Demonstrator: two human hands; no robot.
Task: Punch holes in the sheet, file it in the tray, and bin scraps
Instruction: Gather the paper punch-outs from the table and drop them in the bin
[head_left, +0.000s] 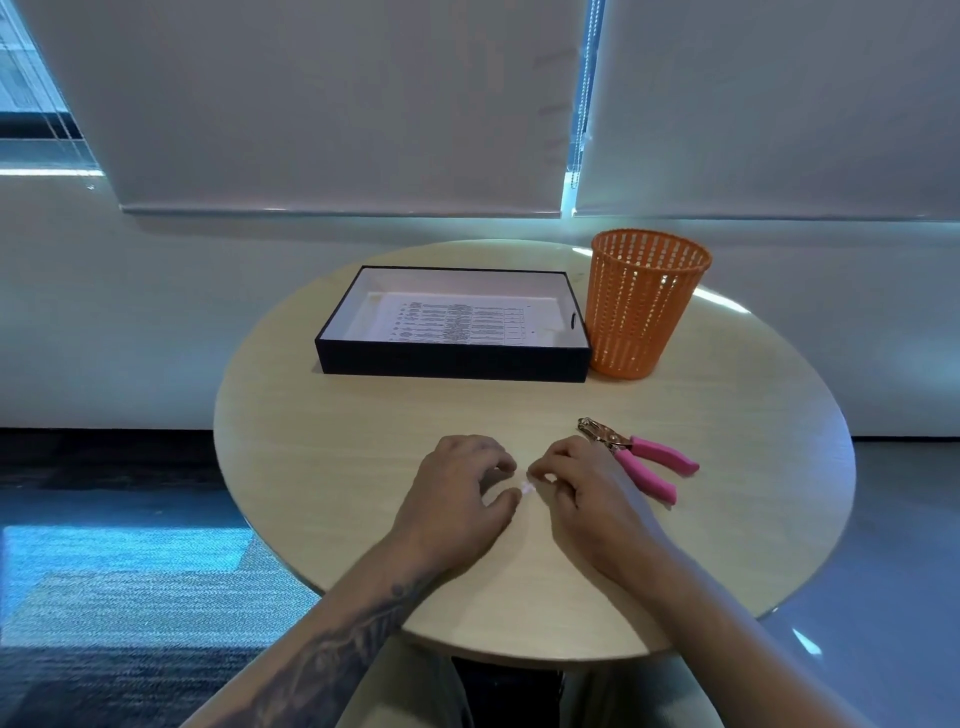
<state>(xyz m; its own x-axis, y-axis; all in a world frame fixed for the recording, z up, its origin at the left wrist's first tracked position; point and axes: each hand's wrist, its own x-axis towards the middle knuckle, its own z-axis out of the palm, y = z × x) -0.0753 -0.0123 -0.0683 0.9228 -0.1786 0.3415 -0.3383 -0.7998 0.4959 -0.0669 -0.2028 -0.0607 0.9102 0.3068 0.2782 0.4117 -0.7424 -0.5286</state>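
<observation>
The printed sheet (457, 323) lies flat inside the black tray (452, 359) at the back of the round table. An orange mesh bin (641, 306) stands right of the tray. The pink-handled hole punch (641, 457) rests on the table, just right of my right hand. My left hand (462, 493) and my right hand (582, 483) sit close together on the tabletop, fingers curled toward small white paper scraps (526, 487) between their fingertips. Whether either hand grips the scraps is unclear.
The round wooden table (363, 457) ends close to my forearms at the front. A wall with lowered blinds stands behind it. Carpet lies to the left and pale floor to the right.
</observation>
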